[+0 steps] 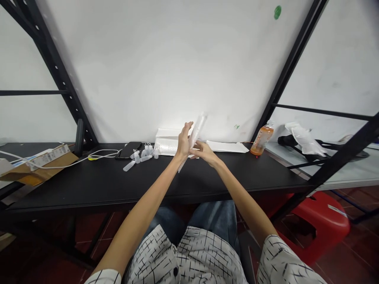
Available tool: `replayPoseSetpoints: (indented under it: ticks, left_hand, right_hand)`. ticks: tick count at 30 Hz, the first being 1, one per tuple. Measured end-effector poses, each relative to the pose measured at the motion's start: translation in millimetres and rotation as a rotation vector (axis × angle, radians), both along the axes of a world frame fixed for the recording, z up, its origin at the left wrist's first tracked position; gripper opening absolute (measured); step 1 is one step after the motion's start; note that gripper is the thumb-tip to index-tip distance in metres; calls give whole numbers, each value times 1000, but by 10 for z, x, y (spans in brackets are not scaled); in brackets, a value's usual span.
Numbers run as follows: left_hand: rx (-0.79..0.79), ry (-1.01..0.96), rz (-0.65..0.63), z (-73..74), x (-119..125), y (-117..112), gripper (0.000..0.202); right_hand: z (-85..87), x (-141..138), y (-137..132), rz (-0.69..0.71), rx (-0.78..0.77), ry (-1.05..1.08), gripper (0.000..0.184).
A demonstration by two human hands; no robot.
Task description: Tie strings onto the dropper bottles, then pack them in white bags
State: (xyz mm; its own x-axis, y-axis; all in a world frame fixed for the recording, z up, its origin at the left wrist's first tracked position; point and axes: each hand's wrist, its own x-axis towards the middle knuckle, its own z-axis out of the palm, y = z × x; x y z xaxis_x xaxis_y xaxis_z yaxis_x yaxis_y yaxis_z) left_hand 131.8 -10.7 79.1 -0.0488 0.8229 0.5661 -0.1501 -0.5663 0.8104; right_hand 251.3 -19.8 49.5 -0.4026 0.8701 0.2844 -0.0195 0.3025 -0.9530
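Observation:
A long white plastic packet [199, 127] stands tilted above the desk, blurred at its top end. My left hand [183, 142] is upright with fingers stretched, its palm against the packet's left side. On the other side, the bent fingers of my right hand [206, 153] grip the packet near its middle. The packet's lower tip shows below my left palm. Behind my hands lie a white bubble-wrap bag [166, 146] and a flat white sheet or bag [227, 147]. Several small translucent bottles [136, 157] lie to the left.
A black phone [129, 150] and a white cable [100, 151] are on the black desk [103, 181]. An open cardboard box [47, 165] sits at the left end. An orange drink bottle [262, 139] stands at right, near a black frame post. A red stool [322, 221] is below.

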Motion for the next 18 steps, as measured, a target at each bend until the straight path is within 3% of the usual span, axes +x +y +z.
replayPoseSetpoints:
  ticks: [2,4,6,9,12,18]
  left_hand:
    - [-31,-13,-86,-59,35,-40,63]
    - [-49,-16,-145,-112,40,-60,63]
    - [-38,11,-118,-158,7,-48,61]
    - [34,76,56,-230,-154,15,56]
    - [110,157,240,-335,-476,76,49]
    - [166,441,552,-634,-1234,65,50]
  right_hand:
    - [-11,17,-8,6,-56,84,52]
    - [-19,31,-2,-77,-92,136,43]
    - [-17,44,35,-183,-91,122,36]
    - [34,65,177,-346,-75,81,29]
    - [149,37,428,-479,-93,179,34]
    - [388,-372,1017,-597,-215,369,37]
